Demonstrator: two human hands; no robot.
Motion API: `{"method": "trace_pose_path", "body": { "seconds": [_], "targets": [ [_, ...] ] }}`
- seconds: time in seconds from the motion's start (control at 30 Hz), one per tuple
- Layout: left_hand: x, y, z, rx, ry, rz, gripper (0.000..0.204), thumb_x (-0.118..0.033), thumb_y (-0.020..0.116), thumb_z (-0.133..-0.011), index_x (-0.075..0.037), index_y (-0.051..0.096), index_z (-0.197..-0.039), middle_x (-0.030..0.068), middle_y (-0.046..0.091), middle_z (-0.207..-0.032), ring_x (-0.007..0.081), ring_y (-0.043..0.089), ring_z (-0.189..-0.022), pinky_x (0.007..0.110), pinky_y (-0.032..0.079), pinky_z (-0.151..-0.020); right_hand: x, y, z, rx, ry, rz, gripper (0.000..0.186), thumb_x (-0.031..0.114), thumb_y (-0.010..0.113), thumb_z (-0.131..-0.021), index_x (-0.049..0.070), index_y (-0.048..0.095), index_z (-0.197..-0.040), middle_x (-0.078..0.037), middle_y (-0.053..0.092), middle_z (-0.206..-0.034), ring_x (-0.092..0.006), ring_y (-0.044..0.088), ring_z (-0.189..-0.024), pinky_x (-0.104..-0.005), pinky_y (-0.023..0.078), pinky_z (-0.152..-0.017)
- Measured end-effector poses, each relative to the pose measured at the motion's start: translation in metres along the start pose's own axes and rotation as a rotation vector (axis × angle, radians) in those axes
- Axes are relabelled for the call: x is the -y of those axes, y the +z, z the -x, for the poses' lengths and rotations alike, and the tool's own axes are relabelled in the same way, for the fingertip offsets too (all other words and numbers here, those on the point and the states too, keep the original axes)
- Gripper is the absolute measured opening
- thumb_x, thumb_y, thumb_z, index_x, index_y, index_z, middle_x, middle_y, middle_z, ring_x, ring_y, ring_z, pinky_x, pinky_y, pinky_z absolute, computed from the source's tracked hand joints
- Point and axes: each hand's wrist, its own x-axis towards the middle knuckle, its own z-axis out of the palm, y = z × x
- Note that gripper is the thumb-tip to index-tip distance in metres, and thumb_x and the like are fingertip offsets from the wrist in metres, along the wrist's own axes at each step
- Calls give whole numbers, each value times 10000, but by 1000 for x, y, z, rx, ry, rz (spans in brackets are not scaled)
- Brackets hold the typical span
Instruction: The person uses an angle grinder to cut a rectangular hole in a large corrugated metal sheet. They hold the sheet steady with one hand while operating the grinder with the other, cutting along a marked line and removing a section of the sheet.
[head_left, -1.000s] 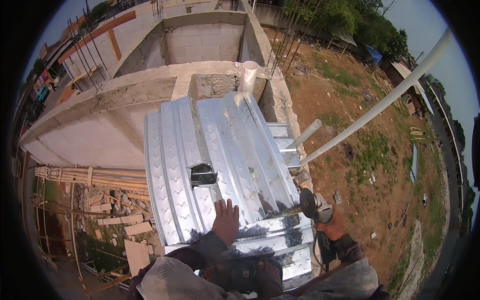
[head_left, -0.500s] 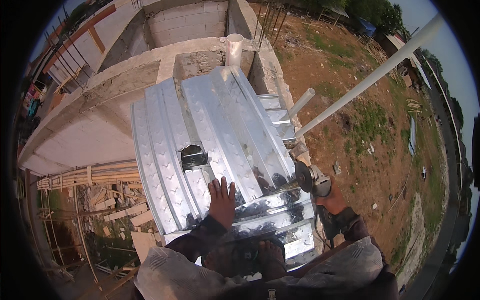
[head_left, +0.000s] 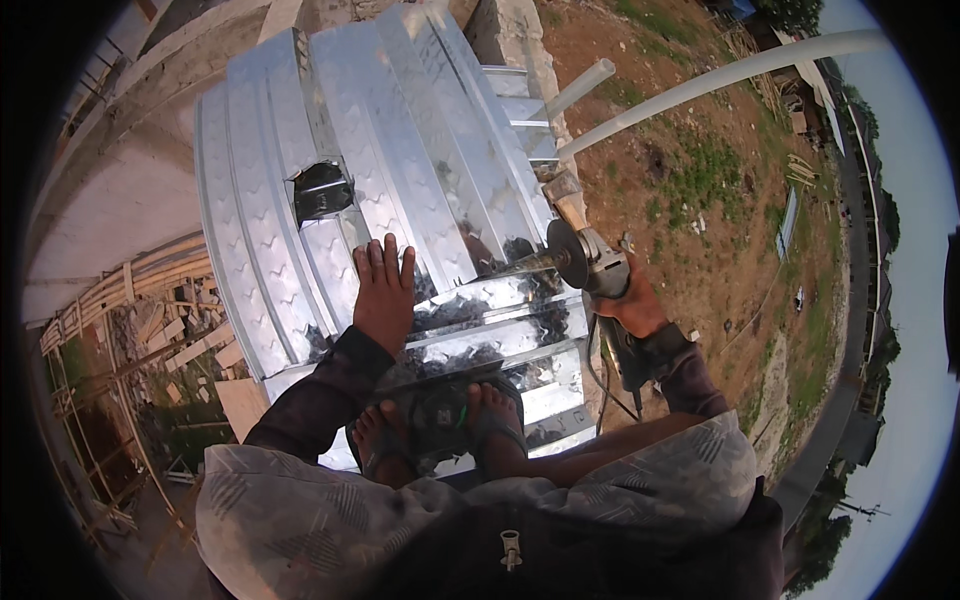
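My left hand (head_left: 384,305) lies flat, fingers stretched out, on a shiny corrugated metal sheet (head_left: 370,130). A ragged square hole (head_left: 323,192) is cut in the sheet just beyond my fingertips. In my right hand (head_left: 642,304) is an angle grinder (head_left: 606,268), gripped round its body, with the dark cutting disc (head_left: 567,254) upright at the sheet's right edge. Left of the disc runs a long, narrow slit (head_left: 505,270). Whether the disc touches metal I cannot tell. My sandalled feet (head_left: 492,420) stand on the near metal.
A power cord (head_left: 607,375) hangs below the grinder. Pale pipes, one short (head_left: 582,88) and one long (head_left: 700,88), rise at the right edge. Beyond that edge, bare ground (head_left: 720,200) lies far below. Scrap wood and bamboo scaffolding (head_left: 100,400) are below on the left.
My view has tilted downward, so the sheet and both hands sit higher and further left in the picture. Left palm on the metal and right grip on the angle grinder look the same.
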Motion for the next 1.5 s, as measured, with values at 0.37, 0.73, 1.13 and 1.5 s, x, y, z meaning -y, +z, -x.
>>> {"method": "trace_pose_path", "body": {
  "seconds": [0.37,0.73,1.13,1.5],
  "targets": [
    [2,5,1,-57,-8,14,585,-209,470,-984,23,376,-1513,326,334,-1557,491,372,-1409,638,189,-1195,-4,4,-7,0,3,68,905,2,810,-692,10,336,-1463,-101,625,-1178,-202,613,-1063,-334,506,-943],
    [5,6,0,-74,-5,51,571,-200,472,-981,23,390,-1500,332,336,-1553,484,377,-1411,635,192,-1196,-4,9,-9,8,18,-37,883,-34,793,-709,4,333,-1462,-91,614,-1183,-195,614,-1057,-329,516,-926],
    [54,-26,26,92,325,199,692,-288,658,-874,28,422,-1442,312,382,-1492,475,384,-1376,601,291,-1142,2,-9,16,-131,2,-83,813,-24,794,-720,15,383,-1421,-84,617,-1201,-184,611,-1065,-334,518,-916],
    [0,-29,-128,-138,62,497,634,-406,570,-990,-46,424,-1491,279,245,-1600,516,270,-1453,601,295,-1153,-1,-7,25,-139,14,-148,869,-8,782,-722,0,333,-1466,-107,598,-1237,-188,608,-1077,-327,513,-936]
  ]
}}
